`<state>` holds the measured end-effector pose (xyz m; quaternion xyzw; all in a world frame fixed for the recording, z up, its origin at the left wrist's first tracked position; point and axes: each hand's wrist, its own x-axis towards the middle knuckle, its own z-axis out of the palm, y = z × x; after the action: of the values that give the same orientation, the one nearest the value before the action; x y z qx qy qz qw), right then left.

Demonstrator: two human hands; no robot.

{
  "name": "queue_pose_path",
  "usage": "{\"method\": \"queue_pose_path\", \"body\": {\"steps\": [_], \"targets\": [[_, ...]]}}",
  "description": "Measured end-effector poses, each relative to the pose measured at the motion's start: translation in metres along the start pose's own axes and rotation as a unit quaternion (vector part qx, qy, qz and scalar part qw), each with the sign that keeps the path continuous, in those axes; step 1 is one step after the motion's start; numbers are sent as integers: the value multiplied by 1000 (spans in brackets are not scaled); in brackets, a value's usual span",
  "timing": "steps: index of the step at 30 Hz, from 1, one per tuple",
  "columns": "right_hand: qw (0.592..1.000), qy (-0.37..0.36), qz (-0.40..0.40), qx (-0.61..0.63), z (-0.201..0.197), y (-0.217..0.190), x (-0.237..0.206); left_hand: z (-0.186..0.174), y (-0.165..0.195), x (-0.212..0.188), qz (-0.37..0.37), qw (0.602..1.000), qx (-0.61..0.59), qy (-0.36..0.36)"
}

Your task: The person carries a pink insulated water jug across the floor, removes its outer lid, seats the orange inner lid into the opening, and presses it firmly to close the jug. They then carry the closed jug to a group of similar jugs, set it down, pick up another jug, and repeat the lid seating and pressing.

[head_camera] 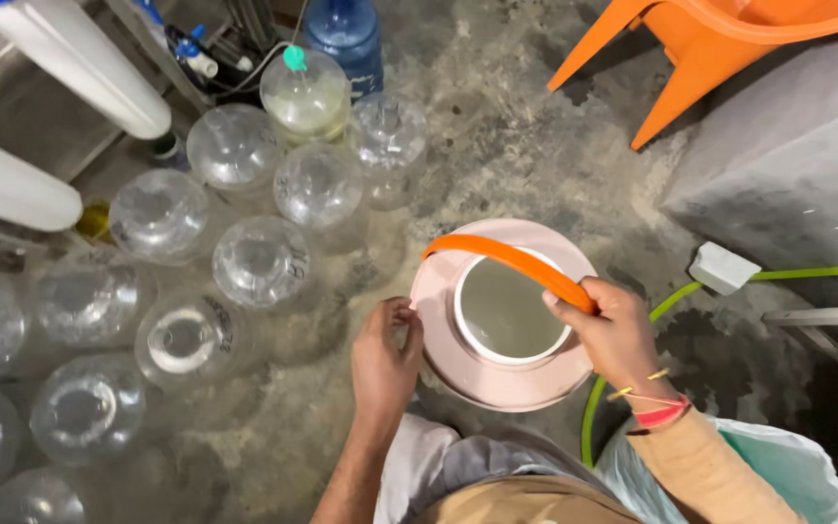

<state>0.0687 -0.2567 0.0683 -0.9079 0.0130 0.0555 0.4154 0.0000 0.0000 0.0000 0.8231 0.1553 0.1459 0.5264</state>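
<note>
Right grip (601,320) clasps orange handle (511,260); left grip (388,349) touches pink container (497,378) rim.

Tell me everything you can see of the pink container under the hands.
The pink container stands upright on the concrete floor, seen from straight above. It looks like plastic, round, with a broad sloping shoulder and a white-rimmed mouth, open, showing murky liquid inside. An orange handle arches over the mouth. The right hand grips the handle's right end; the left hand pinches the container's left edge. Clear bottles stand to its left, apart from it.
</note>
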Motion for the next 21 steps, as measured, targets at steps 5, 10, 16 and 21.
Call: {"method": "queue_pose_path", "body": {"steps": [5, 10, 16, 21], "targets": [[997, 17, 29, 65, 2, -19, 35, 5, -5, 41, 23, 998, -14, -61], [995, 44, 76, 56, 7, -18, 80, 20, -4, 76, 68, 993, 34, -95], [967, 64, 66, 236, 28, 21, 144, 59, 0, 110, 56, 989, 58, -126], [947, 51, 79, 307, 25, 42, 200, 108, 15, 159, -4, 989, 76, -123]]}}
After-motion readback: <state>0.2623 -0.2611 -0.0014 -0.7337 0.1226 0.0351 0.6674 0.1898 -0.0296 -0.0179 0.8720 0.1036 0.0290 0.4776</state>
